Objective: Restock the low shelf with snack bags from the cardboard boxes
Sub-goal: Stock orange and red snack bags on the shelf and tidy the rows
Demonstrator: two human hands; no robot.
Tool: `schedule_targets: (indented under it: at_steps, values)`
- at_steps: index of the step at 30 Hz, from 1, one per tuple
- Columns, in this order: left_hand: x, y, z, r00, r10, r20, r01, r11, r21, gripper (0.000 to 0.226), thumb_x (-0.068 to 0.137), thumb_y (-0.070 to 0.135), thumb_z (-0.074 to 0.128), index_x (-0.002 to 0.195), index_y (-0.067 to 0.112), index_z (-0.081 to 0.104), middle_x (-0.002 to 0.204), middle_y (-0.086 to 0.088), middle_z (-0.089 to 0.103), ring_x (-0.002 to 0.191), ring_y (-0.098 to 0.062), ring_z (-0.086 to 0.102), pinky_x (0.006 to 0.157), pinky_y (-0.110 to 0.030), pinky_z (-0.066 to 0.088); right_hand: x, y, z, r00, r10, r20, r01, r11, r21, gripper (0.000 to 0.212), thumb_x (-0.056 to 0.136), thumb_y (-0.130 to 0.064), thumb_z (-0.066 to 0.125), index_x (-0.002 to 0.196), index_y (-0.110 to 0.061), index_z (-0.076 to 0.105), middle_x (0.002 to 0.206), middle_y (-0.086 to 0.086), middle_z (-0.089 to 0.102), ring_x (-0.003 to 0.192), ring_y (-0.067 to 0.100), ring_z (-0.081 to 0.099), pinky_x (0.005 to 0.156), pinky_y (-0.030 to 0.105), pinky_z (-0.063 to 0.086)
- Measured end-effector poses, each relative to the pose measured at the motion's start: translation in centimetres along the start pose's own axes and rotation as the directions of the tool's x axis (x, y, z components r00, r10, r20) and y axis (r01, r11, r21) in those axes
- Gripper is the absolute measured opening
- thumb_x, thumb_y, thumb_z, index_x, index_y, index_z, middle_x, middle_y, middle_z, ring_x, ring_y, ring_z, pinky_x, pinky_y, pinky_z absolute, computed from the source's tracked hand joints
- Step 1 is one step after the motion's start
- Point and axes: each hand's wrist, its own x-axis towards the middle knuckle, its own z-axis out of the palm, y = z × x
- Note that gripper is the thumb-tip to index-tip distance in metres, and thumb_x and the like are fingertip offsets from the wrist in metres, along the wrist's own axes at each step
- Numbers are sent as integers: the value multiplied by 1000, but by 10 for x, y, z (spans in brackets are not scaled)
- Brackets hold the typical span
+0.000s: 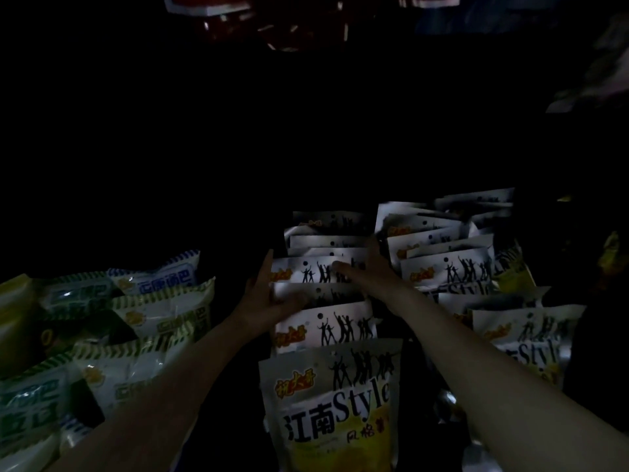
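Head view is very dark, so most of the low shelf is lost in black; only the packaging catches light. The snack bags (pixel 326 335) stand in a front-to-back row at the centre, white and silver with black dancing silhouettes, an orange logo and "Style" lettering over yellow on the nearest one. Both hands are in the middle of that row. The left hand (pixel 263 298) holds the left edge of a bag, fingers along its side and the thumb across its front. The right hand (pixel 371 267) lies over the top right of the bags, fingers curled over their upper edges and the thumb across the front; how firmly it grips cannot be told. Both forearms run off the bottom of the frame.

Just right of this row stands a second row of the same bags (pixel 452 264), leaning, its near end cut by the right forearm. Well to the left, past a dark gap, lie white packets with green striped edges (pixel 149 315), cropped at the left border. Behind the rows all is black. Red and white shapes (pixel 272 18) at the top edge are too blurred to identify.
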Motion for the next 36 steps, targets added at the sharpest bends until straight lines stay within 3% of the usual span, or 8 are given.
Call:
schedule_targets:
  at_steps: [8,12,15,19,22,27,32,36]
  values:
    - [26,13,2,997,-49,-56,56,989,133,88,86,8,64,146,20,1,156,0,7,140,-22,23,87,-4,31,20,11,-8,1000,-10,18,8,995,102,99,87,-30,64,149,-25,-13,158,-6,-8,146,21,7,116,42,22]
    - [37,14,1,1000,-13,-8,14,985,175,88,85,10,65,146,21,2,157,1,3,136,-36,32,104,-32,39,28,7,-5,999,-33,20,29,984,174,103,81,-40,66,150,-27,-9,158,-6,1,146,20,10,115,41,24]
    - [42,8,5,999,-34,3,34,990,140,90,84,10,66,148,18,4,154,6,8,134,-27,38,98,-26,43,31,-1,2,995,-78,70,62,978,198,89,89,-31,60,149,-28,-6,157,-5,8,144,20,15,111,36,26]
    - [36,-5,0,994,-82,-75,89,991,104,94,80,22,72,150,24,9,156,-9,13,135,-26,37,99,-43,46,31,-7,16,985,-110,131,86,981,174,84,92,-28,57,149,-29,-5,158,-2,5,144,21,14,110,34,25]
    - [31,-7,-6,986,-80,-146,95,991,93,88,82,18,70,150,18,14,156,-7,13,137,-24,32,99,-30,43,29,-10,19,984,-111,138,84,979,183,84,91,-27,58,149,-28,-3,157,-1,9,143,21,19,107,30,28]
    - [16,-5,-15,961,-153,-232,100,969,-225,62,91,23,58,144,32,27,143,-7,43,125,-29,49,97,-51,47,18,-20,5,984,-111,141,91,986,141,73,97,-28,45,149,-25,-7,156,1,14,144,22,18,107,26,25]
    - [-12,17,-12,959,-247,-138,182,913,-366,59,99,23,40,149,32,10,139,4,36,130,-17,39,96,-30,37,-10,-30,-13,982,-82,169,76,996,42,64,98,-40,39,150,-31,3,157,0,14,143,24,19,114,41,23]
    - [-34,41,-19,973,-197,-116,141,917,-372,55,97,35,41,147,36,18,142,6,35,126,-15,42,101,-43,40,-52,-36,-18,977,-108,183,118,992,-44,68,95,-46,39,151,-30,4,158,-2,13,144,22,19,115,42,24]
